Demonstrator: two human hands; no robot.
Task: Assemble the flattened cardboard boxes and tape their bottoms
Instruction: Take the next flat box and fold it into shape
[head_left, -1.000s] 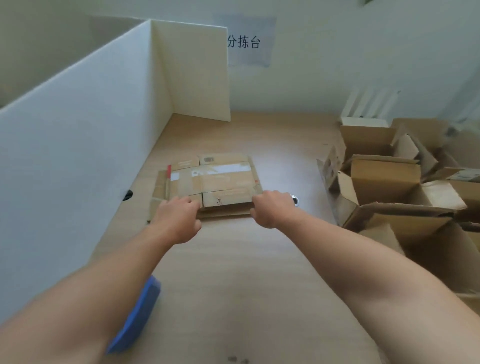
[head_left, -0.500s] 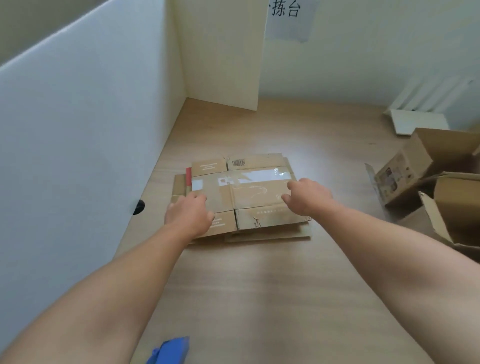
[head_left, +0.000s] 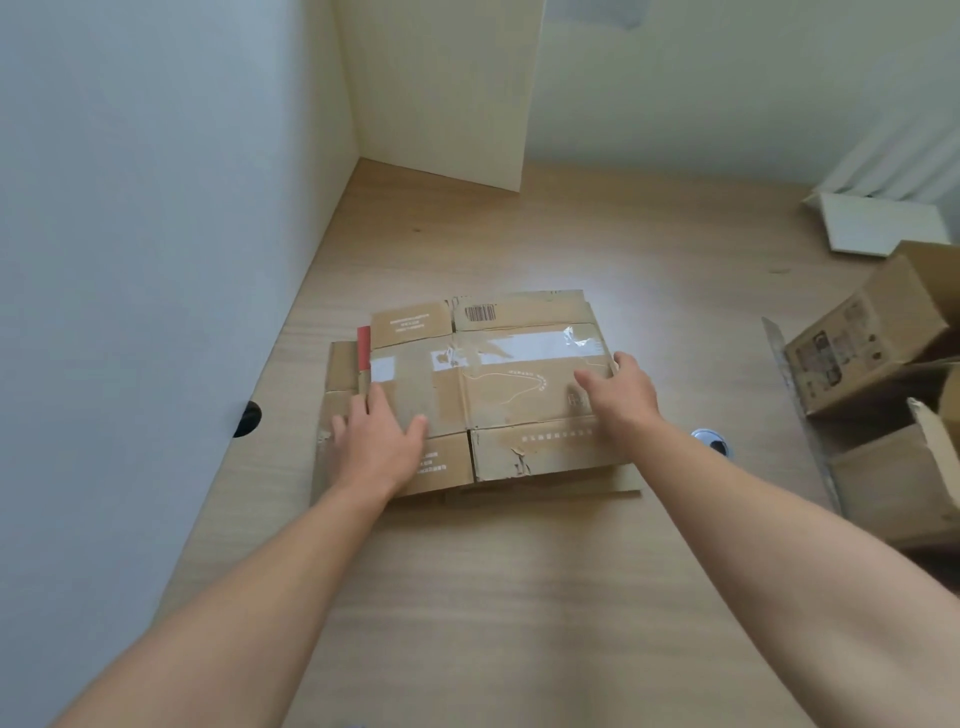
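A stack of flattened brown cardboard boxes lies on the wooden table, left of the middle. The top one carries old clear tape and a barcode. My left hand lies flat on the stack's near left part, fingers spread. My right hand rests at the top box's right edge, fingers fairly straight on the cardboard and thumb by the edge. Neither hand lifts anything.
White partition walls close off the left side and back corner. Assembled open cardboard boxes are piled at the right. A round metal-rimmed object sits just right of the stack. A white sheet lies at the far right.
Both hands have moved forward from the stack's near edge onto its top, and their fingers have straightened. My head has come closer; the blue thing at the bottom has left the view.
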